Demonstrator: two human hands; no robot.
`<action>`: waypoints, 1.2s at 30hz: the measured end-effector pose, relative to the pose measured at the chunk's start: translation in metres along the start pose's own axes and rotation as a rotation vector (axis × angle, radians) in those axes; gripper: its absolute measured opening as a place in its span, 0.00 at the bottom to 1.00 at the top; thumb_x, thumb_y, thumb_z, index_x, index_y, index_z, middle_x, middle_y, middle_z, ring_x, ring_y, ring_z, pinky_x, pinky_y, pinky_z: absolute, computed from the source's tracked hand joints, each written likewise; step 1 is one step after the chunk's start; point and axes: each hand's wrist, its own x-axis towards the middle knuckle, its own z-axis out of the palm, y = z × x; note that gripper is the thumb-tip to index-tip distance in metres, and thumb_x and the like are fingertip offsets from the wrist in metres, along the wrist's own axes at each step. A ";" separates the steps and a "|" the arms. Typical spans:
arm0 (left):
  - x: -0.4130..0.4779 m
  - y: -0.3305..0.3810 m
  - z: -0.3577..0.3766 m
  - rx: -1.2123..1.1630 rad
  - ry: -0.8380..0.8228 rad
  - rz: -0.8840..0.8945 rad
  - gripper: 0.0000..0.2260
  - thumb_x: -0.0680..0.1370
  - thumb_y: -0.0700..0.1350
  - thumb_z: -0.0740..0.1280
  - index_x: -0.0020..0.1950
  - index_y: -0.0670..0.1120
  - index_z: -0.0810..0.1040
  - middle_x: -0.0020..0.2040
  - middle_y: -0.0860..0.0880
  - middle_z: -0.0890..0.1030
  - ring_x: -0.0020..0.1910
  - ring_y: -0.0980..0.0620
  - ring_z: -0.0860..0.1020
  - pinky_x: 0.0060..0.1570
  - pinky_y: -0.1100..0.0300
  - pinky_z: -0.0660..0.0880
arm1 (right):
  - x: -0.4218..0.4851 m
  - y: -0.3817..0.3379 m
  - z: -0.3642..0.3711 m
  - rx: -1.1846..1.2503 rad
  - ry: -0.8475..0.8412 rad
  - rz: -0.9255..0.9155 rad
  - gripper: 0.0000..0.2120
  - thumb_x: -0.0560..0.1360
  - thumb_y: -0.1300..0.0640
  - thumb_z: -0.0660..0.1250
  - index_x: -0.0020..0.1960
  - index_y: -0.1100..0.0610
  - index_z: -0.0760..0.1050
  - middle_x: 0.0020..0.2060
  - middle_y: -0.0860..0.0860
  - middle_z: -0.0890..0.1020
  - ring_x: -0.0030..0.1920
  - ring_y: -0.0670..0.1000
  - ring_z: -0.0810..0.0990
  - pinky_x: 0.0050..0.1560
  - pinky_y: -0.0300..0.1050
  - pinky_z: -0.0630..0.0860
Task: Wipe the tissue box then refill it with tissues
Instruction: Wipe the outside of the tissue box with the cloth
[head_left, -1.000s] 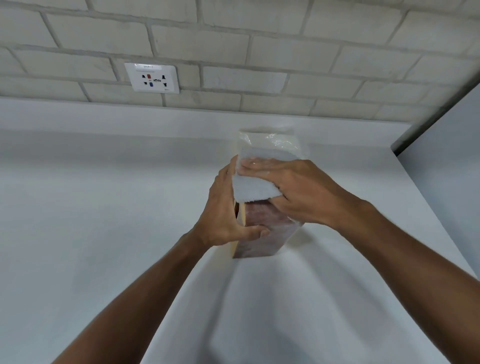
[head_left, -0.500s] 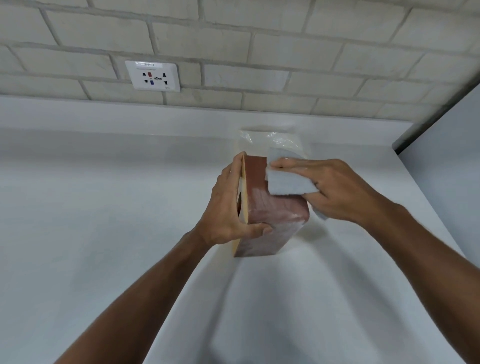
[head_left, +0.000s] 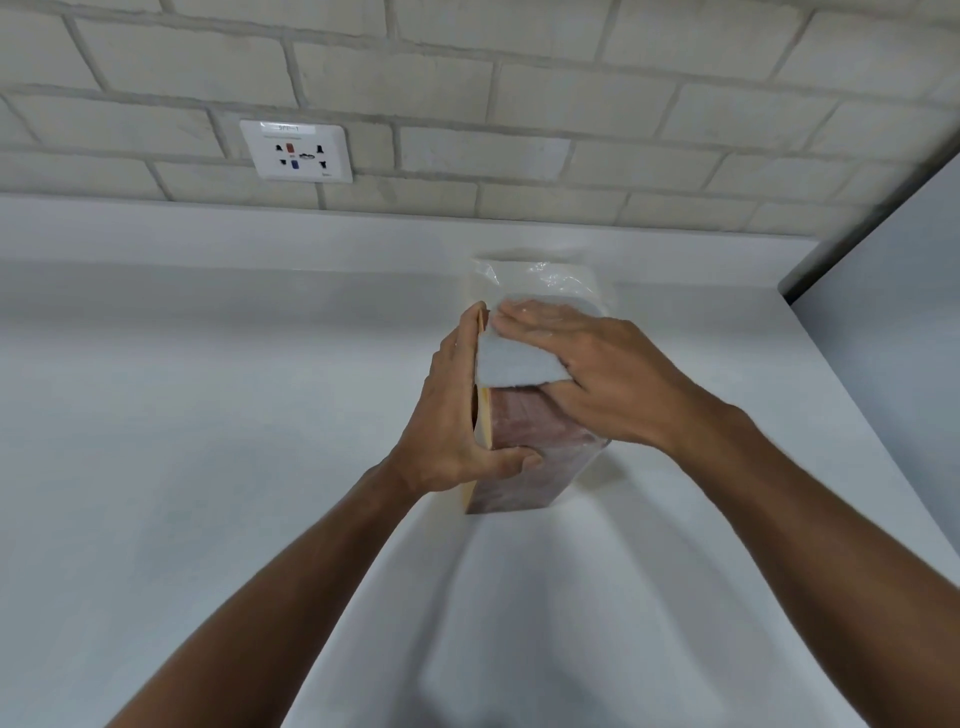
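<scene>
A reddish-brown tissue box (head_left: 524, 467) with a pale yellow edge stands on its side on the white counter (head_left: 208, 467). My left hand (head_left: 457, 415) grips its left face, thumb across the near side. My right hand (head_left: 587, 374) presses a white cloth (head_left: 514, 366) flat on the box's upper face. Behind the box lies a clear plastic pack of tissues (head_left: 540, 280), partly hidden by my hands.
A brick wall runs along the back, with a white power socket (head_left: 298, 151) on it. A grey panel (head_left: 893, 322) closes off the counter at the right. The counter's raised back ledge sits just behind the tissue pack.
My right hand slid the cloth right across the box's upper face, then back left over it. My left hand kept its grip and the box stayed in place.
</scene>
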 end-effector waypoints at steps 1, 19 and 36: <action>-0.001 -0.001 0.000 -0.011 -0.008 0.006 0.61 0.63 0.77 0.73 0.84 0.54 0.45 0.82 0.53 0.56 0.82 0.45 0.57 0.77 0.35 0.59 | -0.002 -0.002 0.002 0.003 -0.032 -0.026 0.30 0.73 0.52 0.51 0.75 0.47 0.62 0.75 0.43 0.62 0.74 0.40 0.58 0.73 0.37 0.55; 0.000 0.006 -0.003 0.013 -0.013 -0.009 0.66 0.62 0.78 0.72 0.85 0.45 0.43 0.82 0.50 0.56 0.82 0.46 0.57 0.77 0.36 0.60 | 0.001 0.010 -0.010 -0.026 0.015 0.006 0.28 0.73 0.53 0.53 0.73 0.47 0.66 0.71 0.44 0.69 0.72 0.44 0.65 0.73 0.43 0.61; 0.000 0.008 -0.003 0.081 0.006 -0.006 0.65 0.61 0.80 0.69 0.85 0.48 0.44 0.82 0.52 0.57 0.82 0.50 0.57 0.78 0.37 0.59 | -0.020 0.030 -0.011 0.034 0.140 0.083 0.28 0.71 0.53 0.55 0.71 0.49 0.70 0.68 0.48 0.74 0.67 0.51 0.74 0.64 0.53 0.73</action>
